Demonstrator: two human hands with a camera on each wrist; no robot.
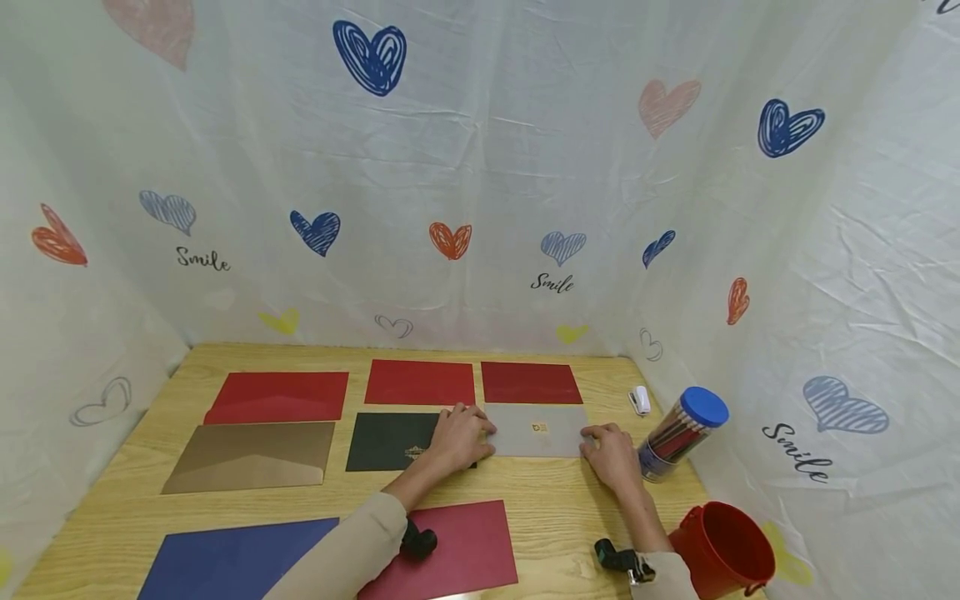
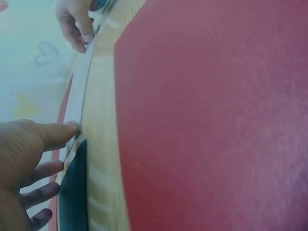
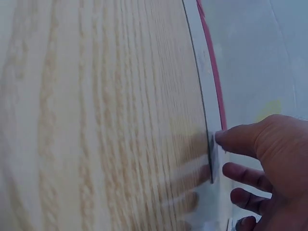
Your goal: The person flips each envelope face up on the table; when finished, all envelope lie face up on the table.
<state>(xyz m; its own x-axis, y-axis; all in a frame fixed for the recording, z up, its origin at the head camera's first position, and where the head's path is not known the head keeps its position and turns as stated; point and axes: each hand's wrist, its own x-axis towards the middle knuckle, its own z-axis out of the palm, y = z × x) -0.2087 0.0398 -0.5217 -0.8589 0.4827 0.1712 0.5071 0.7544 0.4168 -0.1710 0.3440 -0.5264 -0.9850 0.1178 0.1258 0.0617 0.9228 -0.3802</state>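
A pale grey-white envelope [image 1: 510, 429] with a small gold mark lies flat between my two hands. My left hand [image 1: 459, 437] touches its left edge, fingers spread, over the right part of a dark green envelope [image 1: 382, 442] with gold print. At the pale envelope's right edge, the thumb and fingertips of my right hand [image 1: 611, 454] rest on or beside the corner. The right wrist view shows that thumb [image 3: 236, 139] against the edge, the other fingers apart. Under my left forearm lies a crimson envelope [image 1: 465, 546], partly hidden by the sleeve.
Red envelopes [image 1: 420, 383] line the back, a dark red one [image 1: 531, 383] at their right. A gold-brown envelope [image 1: 251, 457] and a blue one [image 1: 232, 562] lie left. To the right stand a white stapler [image 1: 640, 400], a blue-lidded pencil tub [image 1: 678, 433] and a red bucket [image 1: 693, 550].
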